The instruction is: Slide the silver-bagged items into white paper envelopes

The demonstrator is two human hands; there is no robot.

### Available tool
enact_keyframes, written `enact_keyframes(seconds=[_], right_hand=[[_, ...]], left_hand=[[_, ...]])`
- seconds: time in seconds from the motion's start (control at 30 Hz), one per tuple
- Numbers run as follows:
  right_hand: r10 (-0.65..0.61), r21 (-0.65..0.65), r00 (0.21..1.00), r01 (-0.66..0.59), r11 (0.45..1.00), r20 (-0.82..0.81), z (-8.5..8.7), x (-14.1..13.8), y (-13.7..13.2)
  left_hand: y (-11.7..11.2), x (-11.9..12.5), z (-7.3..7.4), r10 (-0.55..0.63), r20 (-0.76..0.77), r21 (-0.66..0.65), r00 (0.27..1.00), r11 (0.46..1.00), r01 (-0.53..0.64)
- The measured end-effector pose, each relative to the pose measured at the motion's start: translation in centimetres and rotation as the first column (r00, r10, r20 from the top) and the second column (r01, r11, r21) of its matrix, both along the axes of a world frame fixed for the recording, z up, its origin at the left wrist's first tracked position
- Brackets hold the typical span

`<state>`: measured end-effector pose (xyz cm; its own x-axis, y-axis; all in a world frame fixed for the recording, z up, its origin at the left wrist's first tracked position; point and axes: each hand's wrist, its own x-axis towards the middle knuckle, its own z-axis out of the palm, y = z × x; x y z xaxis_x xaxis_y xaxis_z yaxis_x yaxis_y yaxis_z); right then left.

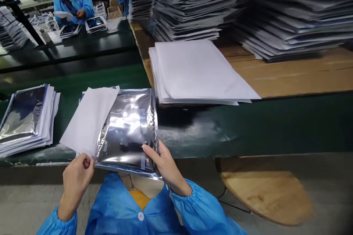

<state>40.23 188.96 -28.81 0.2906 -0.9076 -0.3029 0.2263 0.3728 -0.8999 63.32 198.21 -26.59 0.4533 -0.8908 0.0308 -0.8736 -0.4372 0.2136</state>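
Observation:
At the near edge of the green table, a shiny silver-and-dark sealed pouch [129,125] lies flat with its front end over the edge. My right hand [165,165] grips its right side, the thumb on top and the fingers underneath. A white paper sheet [86,121] lies slanted across the pouch's left part. Its lower corner is pinched between the thumb and fingers of my left hand [78,176]. Something flat with a bluish edge shows slightly behind the pouch; the rest of it is covered.
To the left stands a stack of similar pouches and white sheets [26,117]. White sheets [195,69] lie on the brown board [298,73], with tall dark stacks [193,3] behind. A wooden stool [264,191] is at lower right. Across the table, a person in blue [73,3] holds paper.

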Motion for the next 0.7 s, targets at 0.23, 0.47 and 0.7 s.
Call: enact_keyframes(seconds=[0.23,0.47,0.7], right_hand=[[-0.098,0.060,0.995,0.097,0.993,0.021,-0.9,1.0,0.6],[-0.169,0.192,0.981,0.148,0.970,0.099,-0.8,2.2,0.5],[-0.186,0.229,0.975,0.156,0.961,0.120,-0.9,3.0,0.6]], left_hand=[[1.3,-0.1,-1.0,-0.046,-0.463,-0.265,0.885,0.960,-0.089],[0.9,-1.6,-1.6,-0.108,-0.610,-0.417,0.785,0.886,-0.202],[1.0,-1.5,-1.9,-0.200,-0.321,-0.602,0.926,0.797,-0.036]])
